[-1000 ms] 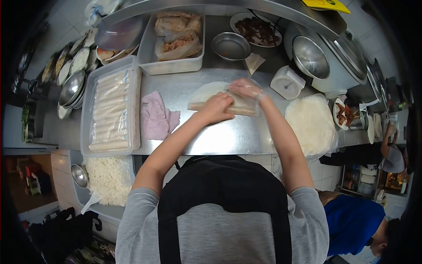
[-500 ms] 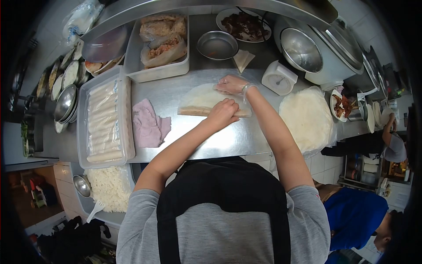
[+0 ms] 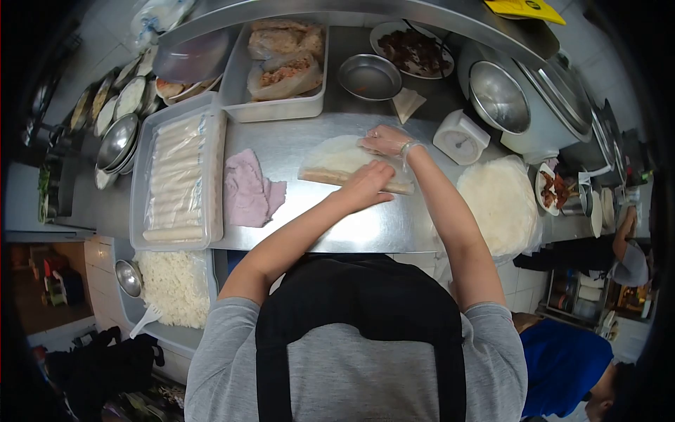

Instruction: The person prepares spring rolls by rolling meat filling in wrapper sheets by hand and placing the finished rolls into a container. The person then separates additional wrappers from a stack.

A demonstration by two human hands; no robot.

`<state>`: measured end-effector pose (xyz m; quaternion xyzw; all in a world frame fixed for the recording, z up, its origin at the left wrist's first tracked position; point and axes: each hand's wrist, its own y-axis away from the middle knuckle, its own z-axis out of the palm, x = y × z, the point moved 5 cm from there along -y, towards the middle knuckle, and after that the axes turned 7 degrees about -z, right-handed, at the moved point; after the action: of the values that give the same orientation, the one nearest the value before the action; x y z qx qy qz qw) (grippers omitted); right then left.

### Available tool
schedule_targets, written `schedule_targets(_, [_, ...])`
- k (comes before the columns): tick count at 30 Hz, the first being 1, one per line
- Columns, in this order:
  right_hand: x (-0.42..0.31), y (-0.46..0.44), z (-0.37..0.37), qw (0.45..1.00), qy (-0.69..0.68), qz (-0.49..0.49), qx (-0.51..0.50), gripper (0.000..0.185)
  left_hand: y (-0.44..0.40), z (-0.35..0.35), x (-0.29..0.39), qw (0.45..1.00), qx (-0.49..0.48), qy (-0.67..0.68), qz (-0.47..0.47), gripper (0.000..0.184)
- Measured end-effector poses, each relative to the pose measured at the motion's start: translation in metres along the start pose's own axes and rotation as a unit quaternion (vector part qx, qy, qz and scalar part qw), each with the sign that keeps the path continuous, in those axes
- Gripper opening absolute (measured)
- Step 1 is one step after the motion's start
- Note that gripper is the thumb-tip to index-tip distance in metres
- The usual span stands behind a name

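Item: one pale, thin sheet (image 3: 332,151), laid on the steel counter (image 3: 330,232) in front of the person, between the pink cloth (image 3: 246,190) and the white scale (image 3: 460,139).

Position: the roll (image 3: 323,175) is formed along the sheet's near edge. Its long axis is set crosswise, left to right before the person, with the right end dipped slightly toward the body. The flat part of the sheet is spread beyond it, on the side away from the body.

Left hand (image 3: 367,184): the nearer of the two to the roll; placed over its right half, with the fingers laid across the top. The fingers are held close together and bent, and the thumb is extended to the right, on the near side.

Right hand (image 3: 384,141): covered by a clear, loose glove; held at the sheet's far right part, beyond the left hand. The fingers are curled and bunched; whether the sheet is pinched by them cannot be told.

Appearance: the flat part is whitish, matt and rounded at its far edge. The roll is slender, straight and tinted light brown along its length. Its right end is seen past the left hand; its contents are not shown.
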<state>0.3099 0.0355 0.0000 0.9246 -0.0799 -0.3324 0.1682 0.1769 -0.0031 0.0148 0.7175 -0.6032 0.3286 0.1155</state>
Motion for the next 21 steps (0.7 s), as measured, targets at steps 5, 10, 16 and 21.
schedule_targets(5, [-0.06,-0.02,0.012,0.984,0.027,-0.13,0.117,0.038,0.018,-0.034,-0.031,0.993,-0.054,-0.058,-0.087,0.045])
schedule_targets(10, [-0.077,-0.037,0.025,0.995,0.059,-0.073,0.036,0.037,0.036,-0.023,-0.033,0.995,0.06,-0.075,-0.022,0.043])
schedule_targets(16, [-0.07,-0.047,0.026,0.996,0.043,-0.077,0.017,0.04,0.06,-0.083,-0.063,0.989,0.014,-0.099,-0.109,0.039])
schedule_targets(21, [-0.073,-0.043,0.023,0.998,0.046,-0.052,0.003,0.042,0.072,-0.089,-0.075,0.993,-0.006,-0.058,-0.104,0.037])
